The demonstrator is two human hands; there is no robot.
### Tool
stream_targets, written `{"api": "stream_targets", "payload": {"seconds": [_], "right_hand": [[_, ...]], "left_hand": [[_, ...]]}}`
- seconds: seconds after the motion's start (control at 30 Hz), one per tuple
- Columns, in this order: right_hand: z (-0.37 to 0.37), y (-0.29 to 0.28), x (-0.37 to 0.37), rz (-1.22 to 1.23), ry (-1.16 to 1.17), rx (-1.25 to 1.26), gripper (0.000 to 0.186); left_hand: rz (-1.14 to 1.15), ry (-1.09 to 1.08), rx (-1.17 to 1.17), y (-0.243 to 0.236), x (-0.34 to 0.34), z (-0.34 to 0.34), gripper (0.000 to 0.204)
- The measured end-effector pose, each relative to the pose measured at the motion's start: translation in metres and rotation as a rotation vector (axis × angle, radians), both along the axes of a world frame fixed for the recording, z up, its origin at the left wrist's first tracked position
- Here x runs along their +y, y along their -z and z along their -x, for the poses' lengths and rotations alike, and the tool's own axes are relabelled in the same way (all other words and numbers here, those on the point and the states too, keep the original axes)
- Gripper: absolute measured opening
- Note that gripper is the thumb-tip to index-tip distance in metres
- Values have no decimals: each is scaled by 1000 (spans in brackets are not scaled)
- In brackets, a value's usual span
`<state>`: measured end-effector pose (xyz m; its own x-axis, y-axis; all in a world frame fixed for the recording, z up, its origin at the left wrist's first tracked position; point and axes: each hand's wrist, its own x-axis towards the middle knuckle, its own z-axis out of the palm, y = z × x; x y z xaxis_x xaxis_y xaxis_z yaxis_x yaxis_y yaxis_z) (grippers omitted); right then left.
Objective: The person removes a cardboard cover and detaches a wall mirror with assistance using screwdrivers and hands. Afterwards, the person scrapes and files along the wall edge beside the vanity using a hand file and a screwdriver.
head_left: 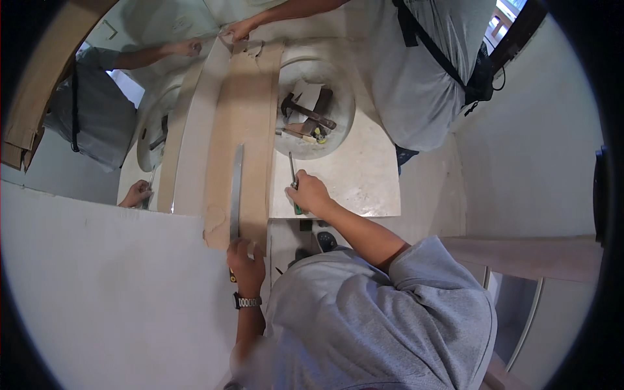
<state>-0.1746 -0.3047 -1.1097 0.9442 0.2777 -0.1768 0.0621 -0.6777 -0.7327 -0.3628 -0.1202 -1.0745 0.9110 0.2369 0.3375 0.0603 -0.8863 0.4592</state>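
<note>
My left hand (246,260) is closed at the near end of a long brown board (250,123). In it is what looks like a handsaw, its narrow grey blade (236,188) lying along the board and pointing away from me. A bit of yellow and black shows below the fist, perhaps its handle. My right hand (312,194) grips a screwdriver (292,164), its thin shaft pointing away and its green handle end showing below the fingers. That hand is over the pale countertop (364,188), to the right of the board.
A round basin (351,110) in the countertop holds a hammer (305,112) and several other tools and scraps. A co-worker's hand (242,30) is at the board's far end; their body stands at the far right. A mirror (97,156) is on the left, above a white wall (117,279).
</note>
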Motion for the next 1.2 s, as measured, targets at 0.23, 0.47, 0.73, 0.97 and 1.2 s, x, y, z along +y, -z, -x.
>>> {"api": "stream_targets", "payload": {"seconds": [0.23, 0.47, 0.73, 0.97, 1.2], "right_hand": [[0, -6, -8, -5, 43, -3, 53], [-29, -10, -51, -98, 315, -111, 38], [-90, -27, -59, -265, 343, -117, 27], [-167, -25, -39, -484, 200, -173, 22], [-271, -51, 3, -663, 104, 190, 18]], "left_hand": [[92, 145, -4, -20, -8, -21, 19], [382, 220, 124, -27, 21, 1, 13], [522, 191, 26, -21, 21, -7, 10], [332, 106, 16, -35, 2, -35, 12], [341, -171, 76, -34, -12, -41, 12]]}}
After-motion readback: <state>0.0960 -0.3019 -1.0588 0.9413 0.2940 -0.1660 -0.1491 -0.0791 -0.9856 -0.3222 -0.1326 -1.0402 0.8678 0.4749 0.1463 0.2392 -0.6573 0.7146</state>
